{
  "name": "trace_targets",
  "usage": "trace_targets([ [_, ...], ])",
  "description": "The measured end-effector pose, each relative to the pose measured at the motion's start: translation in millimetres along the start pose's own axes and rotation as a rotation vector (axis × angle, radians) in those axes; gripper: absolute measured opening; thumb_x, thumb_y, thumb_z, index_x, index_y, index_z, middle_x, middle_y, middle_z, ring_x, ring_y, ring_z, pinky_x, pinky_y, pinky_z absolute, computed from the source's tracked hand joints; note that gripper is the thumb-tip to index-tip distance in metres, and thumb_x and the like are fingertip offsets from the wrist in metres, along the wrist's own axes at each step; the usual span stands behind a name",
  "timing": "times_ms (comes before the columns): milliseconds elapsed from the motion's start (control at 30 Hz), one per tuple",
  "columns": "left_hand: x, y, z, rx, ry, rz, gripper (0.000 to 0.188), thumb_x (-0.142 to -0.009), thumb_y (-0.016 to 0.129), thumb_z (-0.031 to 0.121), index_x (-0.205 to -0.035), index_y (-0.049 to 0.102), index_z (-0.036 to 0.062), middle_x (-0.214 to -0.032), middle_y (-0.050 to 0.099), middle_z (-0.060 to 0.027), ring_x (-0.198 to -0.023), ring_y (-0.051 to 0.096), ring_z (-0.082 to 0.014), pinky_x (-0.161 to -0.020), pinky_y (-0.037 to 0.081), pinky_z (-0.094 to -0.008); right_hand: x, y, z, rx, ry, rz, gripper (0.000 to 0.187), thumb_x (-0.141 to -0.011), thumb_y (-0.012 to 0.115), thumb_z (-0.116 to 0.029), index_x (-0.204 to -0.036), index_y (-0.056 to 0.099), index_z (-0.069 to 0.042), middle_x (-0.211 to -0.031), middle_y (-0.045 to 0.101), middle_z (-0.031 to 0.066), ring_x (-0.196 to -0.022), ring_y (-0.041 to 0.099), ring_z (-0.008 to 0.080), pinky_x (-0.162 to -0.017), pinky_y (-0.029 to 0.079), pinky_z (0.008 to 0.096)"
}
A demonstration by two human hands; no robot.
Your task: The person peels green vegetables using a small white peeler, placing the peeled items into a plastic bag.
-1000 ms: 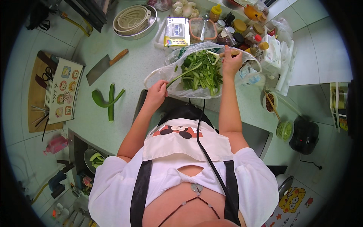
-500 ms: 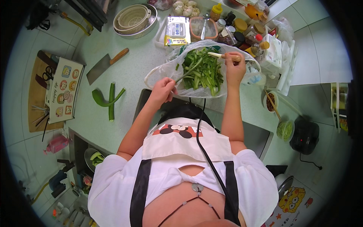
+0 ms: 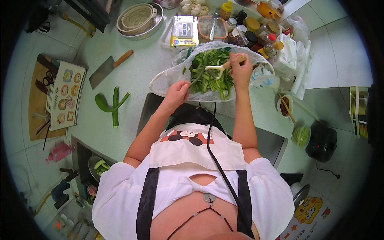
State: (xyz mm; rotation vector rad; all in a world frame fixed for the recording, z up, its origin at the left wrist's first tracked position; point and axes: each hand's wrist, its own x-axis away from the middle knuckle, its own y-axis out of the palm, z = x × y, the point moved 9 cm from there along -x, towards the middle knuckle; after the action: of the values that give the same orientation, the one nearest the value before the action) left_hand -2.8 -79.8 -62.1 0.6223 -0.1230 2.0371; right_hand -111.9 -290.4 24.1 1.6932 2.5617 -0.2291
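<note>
My left hand (image 3: 176, 95) is closed round the near end of a thin green vegetable stalk (image 3: 199, 77), which slants up over the bag. In my right hand (image 3: 241, 71) is a Y-shaped peeler (image 3: 216, 69) with a pale head and a wooden handle. The peeler's head lies close to the stalk; whether its blade touches, I cannot tell. Beneath both hands spreads an open clear plastic bag (image 3: 161, 82) full of green peelings and strips (image 3: 219, 86).
A cleaver (image 3: 102, 73) lies at the left, with green stalk pieces (image 3: 115, 108) nearer me. Nested strainers (image 3: 138, 18) stand at the back. Jars and bottles (image 3: 252, 38) crowd the back right. A small bowl with chopsticks (image 3: 285, 107) sits at the right.
My right hand has moved slightly left and down, turning the peeler so its forked head shows near the stalk. My left hand still grips the stalk. The whole view has shifted slightly.
</note>
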Motion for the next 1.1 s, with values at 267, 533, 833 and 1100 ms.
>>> trace_targets([
  [267,4,-1,4,-0.219,0.166,0.044,0.025,-0.088,0.045,0.019,-0.102,0.054,0.0007,-0.056,0.044,0.0023,-0.043,0.034,-0.0053,-0.04,0.027,-0.0199,-3,44,14,0.261,-0.025,-0.125,0.028,-0.072,0.066,-0.027,-0.077,0.054,-0.003,-0.065,0.058,0.0072,-0.06,0.055,0.0168,-0.058,0.044,0.0296],
  [533,17,-13,12,-0.202,0.124,0.084,0.024,-0.088,0.044,0.019,-0.102,0.053,0.001,-0.059,0.044,0.0015,-0.046,0.037,-0.0056,-0.042,0.03,-0.02,-32,-8,12,0.04,-0.085,0.206,0.023,-0.077,0.064,-0.021,-0.078,0.05,-0.003,-0.065,0.053,0.0029,-0.047,0.047,0.0084,-0.041,0.038,0.0204],
  [833,38,11,39,0.705,-0.088,-0.36,0.022,-0.09,0.041,0.021,-0.101,0.049,0.0035,-0.107,0.056,-0.0177,-0.096,0.057,-0.0239,-0.084,0.046,-0.0377,-22,-4,-5,-0.041,-0.075,0.13,0.024,-0.078,0.064,-0.022,-0.08,0.049,-0.004,-0.064,0.052,0.002,-0.045,0.045,0.0065,-0.04,0.035,0.0191],
  [1100,38,38,66,1.027,-0.156,-0.474,0.021,-0.089,0.044,0.02,-0.1,0.051,0.0034,-0.111,0.053,-0.0149,-0.096,0.055,-0.0222,-0.088,0.043,-0.0381,-6,-5,6,-0.012,-0.033,0.084,0.022,-0.078,0.064,-0.022,-0.079,0.049,-0.005,-0.063,0.05,0.001,-0.047,0.043,0.0059,-0.041,0.033,0.019],
])
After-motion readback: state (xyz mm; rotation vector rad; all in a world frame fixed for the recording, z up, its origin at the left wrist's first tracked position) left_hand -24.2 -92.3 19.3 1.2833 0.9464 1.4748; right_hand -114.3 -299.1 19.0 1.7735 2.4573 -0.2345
